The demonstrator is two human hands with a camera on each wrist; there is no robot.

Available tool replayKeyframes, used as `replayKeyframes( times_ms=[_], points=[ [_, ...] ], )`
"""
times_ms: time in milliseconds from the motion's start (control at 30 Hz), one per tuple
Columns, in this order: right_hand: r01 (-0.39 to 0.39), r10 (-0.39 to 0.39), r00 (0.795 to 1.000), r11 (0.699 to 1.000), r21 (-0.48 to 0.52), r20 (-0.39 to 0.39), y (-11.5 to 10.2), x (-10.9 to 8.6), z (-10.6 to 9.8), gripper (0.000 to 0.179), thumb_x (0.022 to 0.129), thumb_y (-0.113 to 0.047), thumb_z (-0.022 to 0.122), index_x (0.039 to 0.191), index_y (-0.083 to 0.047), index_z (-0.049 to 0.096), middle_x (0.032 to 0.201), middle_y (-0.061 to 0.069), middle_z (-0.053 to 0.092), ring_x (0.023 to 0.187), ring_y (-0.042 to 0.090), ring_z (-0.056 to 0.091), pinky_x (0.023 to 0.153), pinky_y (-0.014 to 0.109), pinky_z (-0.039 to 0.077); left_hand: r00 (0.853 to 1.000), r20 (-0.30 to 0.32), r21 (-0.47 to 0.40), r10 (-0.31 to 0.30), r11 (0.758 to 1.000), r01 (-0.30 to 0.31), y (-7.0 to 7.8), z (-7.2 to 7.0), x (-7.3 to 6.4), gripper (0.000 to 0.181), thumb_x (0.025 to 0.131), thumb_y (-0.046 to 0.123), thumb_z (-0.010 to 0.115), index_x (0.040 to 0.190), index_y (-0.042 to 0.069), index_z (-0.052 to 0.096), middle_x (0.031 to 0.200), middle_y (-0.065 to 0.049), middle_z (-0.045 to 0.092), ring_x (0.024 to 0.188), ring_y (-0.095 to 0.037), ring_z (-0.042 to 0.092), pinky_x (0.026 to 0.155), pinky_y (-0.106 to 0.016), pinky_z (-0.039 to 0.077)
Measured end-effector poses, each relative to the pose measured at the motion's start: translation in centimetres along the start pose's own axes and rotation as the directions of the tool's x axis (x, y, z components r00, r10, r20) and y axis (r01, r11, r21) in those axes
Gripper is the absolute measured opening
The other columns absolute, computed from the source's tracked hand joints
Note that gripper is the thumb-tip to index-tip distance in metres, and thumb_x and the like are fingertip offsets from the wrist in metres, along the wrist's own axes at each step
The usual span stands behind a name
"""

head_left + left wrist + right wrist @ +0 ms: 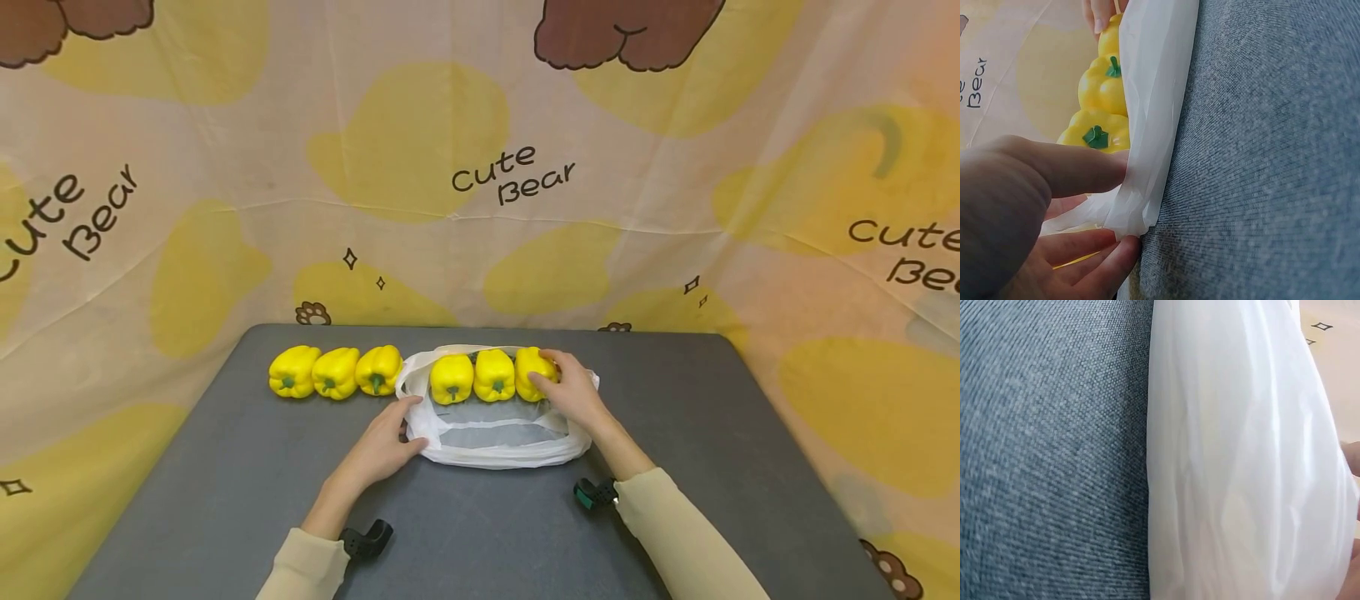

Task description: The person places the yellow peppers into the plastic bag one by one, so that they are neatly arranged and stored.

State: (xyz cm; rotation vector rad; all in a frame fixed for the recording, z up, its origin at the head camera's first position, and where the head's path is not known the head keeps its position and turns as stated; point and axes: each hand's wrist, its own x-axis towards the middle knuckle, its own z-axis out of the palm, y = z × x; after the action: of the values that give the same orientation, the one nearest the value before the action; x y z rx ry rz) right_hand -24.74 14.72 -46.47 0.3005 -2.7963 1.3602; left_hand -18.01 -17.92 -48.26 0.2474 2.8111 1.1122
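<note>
A white plastic bag (502, 457) lies with its mouth spread wide on the grey table. Inside it, a yellow bell pepper (452, 379) and another yellow bell pepper (494, 375) sit side by side, stems facing me. My right hand (576, 390) grips a third pepper (531, 372) at the right end of that row. At the bag's left side, my left hand (382, 442) holds the rim between thumb and fingers; the left wrist view shows the plastic (1141, 187) bunched there. In the right wrist view the bag's wall (1241, 462) hides most of the right hand.
Three more yellow peppers (335, 372) stand in a row left of the bag, the nearest one close to its rim. The grey table (480, 533) ends at a back edge against a printed curtain (465, 275).
</note>
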Motion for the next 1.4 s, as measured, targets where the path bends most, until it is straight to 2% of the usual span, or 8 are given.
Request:
replayKeyframes(
  times_ms=[300,600,767,933,1167,1267,1400],
  points=[
    [0.007,-0.007,1.0,1.0,0.001,0.002,-0.7,-0.8,-0.9,0.056,0.101,-0.034,0.063,0.145,-0.002,0.051,0.144,0.022,0.048,0.129,0.04,0.052,0.102,0.052,0.05,1.0,0.001,-0.001,0.007,1.0,-0.007,0.1,-0.1,-0.1,0.065,0.091,0.013,0.076,0.148,0.005,0.046,0.148,-0.021,0.048,0.115,-0.033,0.061,0.098,-0.051,0.052],
    [0.101,-0.101,0.993,0.995,-0.008,-0.053,-1.9,-1.9,-3.0,0.043,0.101,-0.027,0.064,0.135,0.001,0.061,0.132,0.018,0.062,0.119,0.035,0.059,0.099,0.051,0.052,1.0,0.004,0.0,0.005,1.0,-0.005,0.0,-0.2,-0.1,0.065,0.092,0.013,0.075,0.149,0.005,0.046,0.149,-0.021,0.048,0.115,-0.033,0.06,0.099,-0.051,0.051],
    [0.127,-0.13,0.987,0.991,-0.034,-0.091,-2.0,-2.6,-4.0,0.037,0.101,-0.024,0.064,0.129,0.0,0.065,0.124,0.016,0.066,0.112,0.033,0.063,0.096,0.049,0.054,1.0,0.001,0.004,0.01,1.0,-0.01,0.1,-0.2,-0.1,0.064,0.092,0.014,0.074,0.149,0.005,0.046,0.149,-0.021,0.048,0.115,-0.033,0.06,0.099,-0.051,0.051],
    [0.136,-0.144,0.98,0.989,-0.066,-0.139,-1.4,-3.5,-4.8,0.035,0.099,-0.021,0.066,0.128,0.0,0.066,0.123,0.016,0.066,0.111,0.035,0.062,0.096,0.053,0.053,1.0,-0.003,0.005,0.018,1.0,-0.018,0.1,-0.2,-0.1,0.062,0.093,0.015,0.072,0.149,0.005,0.046,0.148,-0.021,0.048,0.115,-0.033,0.06,0.099,-0.051,0.05],
    [0.15,-0.169,0.956,0.984,-0.094,-0.24,0.1,-4.6,-5.4,0.033,0.097,-0.018,0.069,0.125,0.0,0.068,0.124,0.019,0.063,0.113,0.041,0.058,0.095,0.059,0.05,1.0,-0.003,-0.01,0.01,1.0,-0.01,0.1,-0.1,0.0,0.06,0.096,0.017,0.07,0.15,0.006,0.046,0.151,-0.02,0.046,0.119,-0.034,0.059,0.101,-0.052,0.049],
    [0.132,-0.149,0.956,0.988,-0.086,-0.252,0.9,-4.9,-5.5,0.033,0.097,-0.019,0.07,0.124,0.001,0.068,0.124,0.019,0.062,0.117,0.042,0.057,0.098,0.059,0.049,1.0,-0.001,-0.015,0.001,1.0,-0.001,0.1,0.0,0.0,0.06,0.096,0.018,0.069,0.15,0.007,0.045,0.152,-0.02,0.045,0.119,-0.035,0.059,0.101,-0.052,0.05],
    [0.089,-0.103,0.966,0.994,-0.068,-0.236,1.7,-5.4,-5.5,0.036,0.097,-0.022,0.07,0.125,0.0,0.068,0.126,0.02,0.061,0.119,0.041,0.056,0.098,0.059,0.049,1.0,-0.007,-0.012,0.001,1.0,-0.001,0.1,-0.1,0.0,0.059,0.097,0.018,0.069,0.15,0.007,0.046,0.151,-0.021,0.046,0.118,-0.035,0.06,0.1,-0.052,0.05]
  ],
)
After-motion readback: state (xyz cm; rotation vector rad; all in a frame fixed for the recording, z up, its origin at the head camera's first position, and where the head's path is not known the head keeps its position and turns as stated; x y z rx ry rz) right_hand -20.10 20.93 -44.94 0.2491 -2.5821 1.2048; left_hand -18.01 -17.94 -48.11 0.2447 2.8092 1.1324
